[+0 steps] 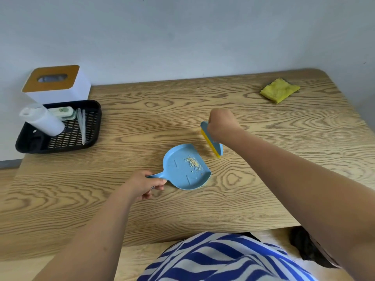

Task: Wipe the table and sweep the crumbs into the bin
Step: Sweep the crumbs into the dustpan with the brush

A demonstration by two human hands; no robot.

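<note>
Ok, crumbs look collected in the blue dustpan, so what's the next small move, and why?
Probably lift the blue plastic dustpan level and carry it toward the bin, which is not in view. The pale crumbs sit inside it, the left hand grips its handle, and the right hand holds the blue and yellow brush clear of its open edge.

pale grey wall (182,33), wood-grain table (263,179)

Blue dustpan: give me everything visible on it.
The light blue plastic dustpan lies flat on the wooden table, open mouth toward the blue-and-yellow hand brush, which is close but apart from it. It has a rounded tray with a raised rim and a short handle. The left hand has its grip on the handle. Pale crumbs sit inside.
</note>
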